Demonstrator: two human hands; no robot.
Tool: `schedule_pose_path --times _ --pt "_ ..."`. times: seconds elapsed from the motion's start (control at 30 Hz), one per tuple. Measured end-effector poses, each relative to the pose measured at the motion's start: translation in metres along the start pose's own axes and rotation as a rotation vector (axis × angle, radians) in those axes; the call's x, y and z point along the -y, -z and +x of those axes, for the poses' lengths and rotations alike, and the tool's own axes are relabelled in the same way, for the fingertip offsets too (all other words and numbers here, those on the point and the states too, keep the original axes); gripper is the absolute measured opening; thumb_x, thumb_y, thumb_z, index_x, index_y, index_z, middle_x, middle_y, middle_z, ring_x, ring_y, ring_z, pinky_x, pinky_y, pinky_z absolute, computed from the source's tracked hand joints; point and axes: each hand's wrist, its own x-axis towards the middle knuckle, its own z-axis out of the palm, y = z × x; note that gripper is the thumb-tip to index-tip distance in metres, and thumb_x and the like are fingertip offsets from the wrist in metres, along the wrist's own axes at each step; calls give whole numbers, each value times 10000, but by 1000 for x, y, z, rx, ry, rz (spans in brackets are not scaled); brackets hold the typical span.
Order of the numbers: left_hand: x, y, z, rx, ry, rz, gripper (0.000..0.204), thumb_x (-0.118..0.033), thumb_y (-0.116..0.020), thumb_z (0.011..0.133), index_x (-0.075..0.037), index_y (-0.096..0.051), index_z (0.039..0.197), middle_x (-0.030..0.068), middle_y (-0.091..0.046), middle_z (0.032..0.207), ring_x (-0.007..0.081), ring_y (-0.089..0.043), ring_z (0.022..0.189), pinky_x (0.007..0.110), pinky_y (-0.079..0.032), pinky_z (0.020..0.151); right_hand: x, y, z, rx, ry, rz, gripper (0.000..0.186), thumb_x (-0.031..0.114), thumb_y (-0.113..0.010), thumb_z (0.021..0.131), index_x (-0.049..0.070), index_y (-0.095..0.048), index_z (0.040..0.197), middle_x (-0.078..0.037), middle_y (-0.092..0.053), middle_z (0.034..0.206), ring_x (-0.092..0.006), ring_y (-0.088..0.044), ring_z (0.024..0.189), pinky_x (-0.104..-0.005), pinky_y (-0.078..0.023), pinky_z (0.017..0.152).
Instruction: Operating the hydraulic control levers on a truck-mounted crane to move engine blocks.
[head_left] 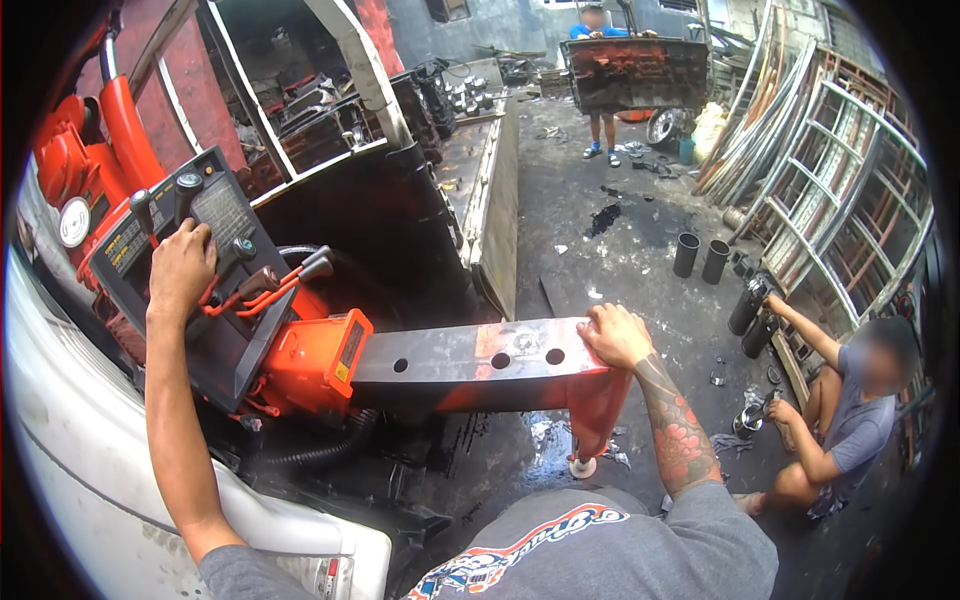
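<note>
My left hand (183,262) is closed round the shaft of a black-knobbed control lever (188,185) on the dark sloping control panel (220,205). Its fingertips are partly hidden. Another lever (141,203) stands just left of it, and several red rods with grey ends (317,258) stick out to the right. At the far end of a grey and orange steel outrigger beam (440,358), my right hand (617,335) is hooked over the top edge. The beam runs out of an orange housing (318,350). An orange leg (598,410) with a pale round foot (582,466) goes down from its end.
A person (860,410) squats at right, holding dark cylindrical parts. Another person (600,30) stands far off behind a rusty panel (640,75). Metal frames (840,190) and pipes lean at right. Two black cylinders (700,258) stand on the stained floor. A white vehicle body (120,470) is at lower left.
</note>
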Motion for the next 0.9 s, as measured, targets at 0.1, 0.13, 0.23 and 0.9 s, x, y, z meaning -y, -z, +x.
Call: schedule_pose_path --times 0.1,0.13,0.23,0.9 --pt "-1 1 0 -11 -5 11 151 -172 -620 894 -25 -639 922 154 -621 937 361 -672 862 463 -544 765 -1 1 0 16 1 3 499 486 -504 971 88 -633 1243 -125 -623 1247 -301 -536 1231 -472 -405 1023" --pt "-2 2 0 -8 -1 3 149 -169 -621 893 -23 -636 919 156 -620 938 363 -671 861 463 -543 766 -2 1 0 49 1 15 499 486 -504 971 88 -633 1243 -125 -623 1247 -301 -536 1231 -472 -405 1023" --pt "-3 2 0 -10 1 -4 147 -167 -622 893 -22 -634 915 158 -620 939 366 -671 862 463 -543 768 -2 -1 0 32 12 4 503 488 -502 972 87 -627 1249 -126 -622 1250 -305 -538 1229 -476 -410 1021" --pt "-4 5 0 13 -1 3 159 -181 -619 901 -26 -636 931 155 -615 947 361 -669 876 468 -539 779 -3 -2 1 -6 9 -13 491 487 -503 973 89 -630 1231 -119 -623 1223 -296 -542 1209 -467 -407 1015"
